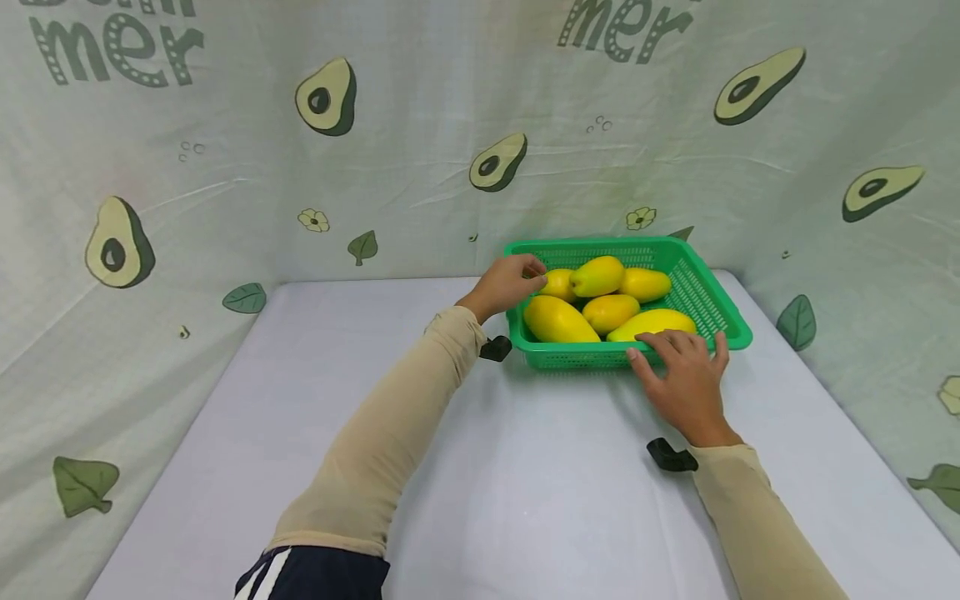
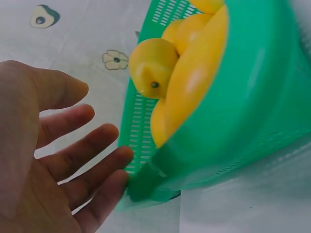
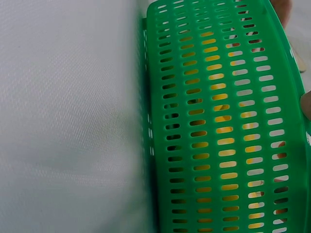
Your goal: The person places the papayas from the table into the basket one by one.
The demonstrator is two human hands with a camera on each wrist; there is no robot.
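Note:
A green plastic basket (image 1: 630, 357) with slotted walls stands at the far right of the table, holding several yellow mangoes (image 1: 561, 321). My left hand (image 1: 506, 285) is at the basket's left rim, its fingers loosely spread. In the left wrist view this hand (image 2: 63, 155) holds nothing, with the little finger close to the rim. Over the front rim lies my right hand (image 1: 684, 383), fingers spread above it near a front mango (image 1: 651, 324), thumb by the rim. The right wrist view shows mostly the basket's wall (image 3: 218, 121); only bits of fingers (image 3: 306, 104) appear there.
A white table (image 1: 510, 467) spreads in front of the basket. Behind and beside it hangs a pale cloth (image 1: 420, 108) printed with avocados and leaves. A dark wrist mount (image 1: 495, 348) sits beneath the left wrist, another mount (image 1: 670, 456) beside the right.

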